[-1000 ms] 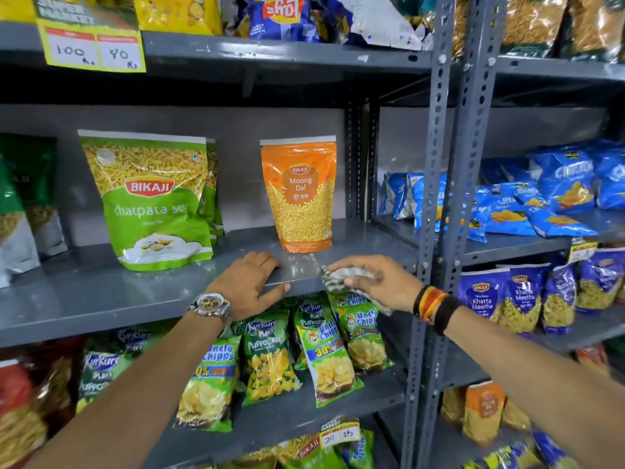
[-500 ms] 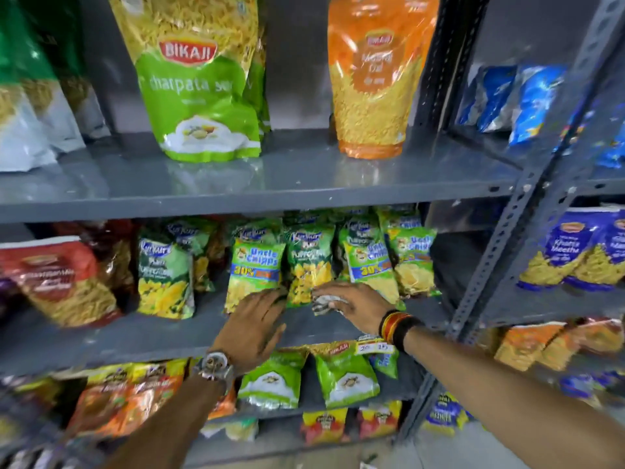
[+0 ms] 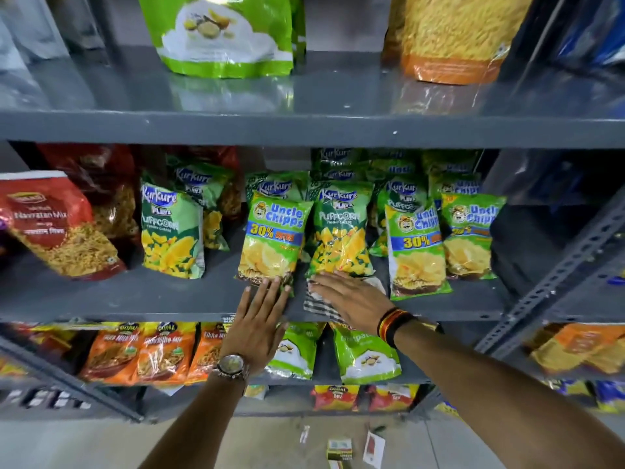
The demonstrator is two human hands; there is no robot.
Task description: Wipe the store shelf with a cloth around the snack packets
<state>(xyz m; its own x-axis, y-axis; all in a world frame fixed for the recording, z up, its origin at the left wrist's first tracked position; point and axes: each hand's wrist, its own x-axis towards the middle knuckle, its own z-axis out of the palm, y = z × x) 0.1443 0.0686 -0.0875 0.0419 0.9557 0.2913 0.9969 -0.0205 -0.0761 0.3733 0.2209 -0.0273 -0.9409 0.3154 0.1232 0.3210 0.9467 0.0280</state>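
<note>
A grey metal shelf (image 3: 169,296) carries green Kurkure and Uncle Chipps snack packets. My right hand (image 3: 351,296) lies flat, pressing a black-and-white checked cloth (image 3: 319,308) onto the shelf's front edge, just below a Kurkure Puffcorn packet (image 3: 340,231). My left hand (image 3: 258,319), with a wristwatch, rests flat on the shelf edge beside it, fingers spread, fingertips touching the bottom of an Uncle Chipps packet (image 3: 274,235). It holds nothing.
A red namkeen packet (image 3: 57,225) leans at the shelf's left. The shelf above holds a big green pouch (image 3: 223,32) and an orange pouch (image 3: 453,35). Orange and green packets fill the shelf below. A perforated upright (image 3: 554,275) stands at right. Litter lies on the floor.
Both hands left the upper shelf with the big pouches and came down to the middle shelf. The cloth, bunched before, now lies flattened under my right palm. The view tilted downward.
</note>
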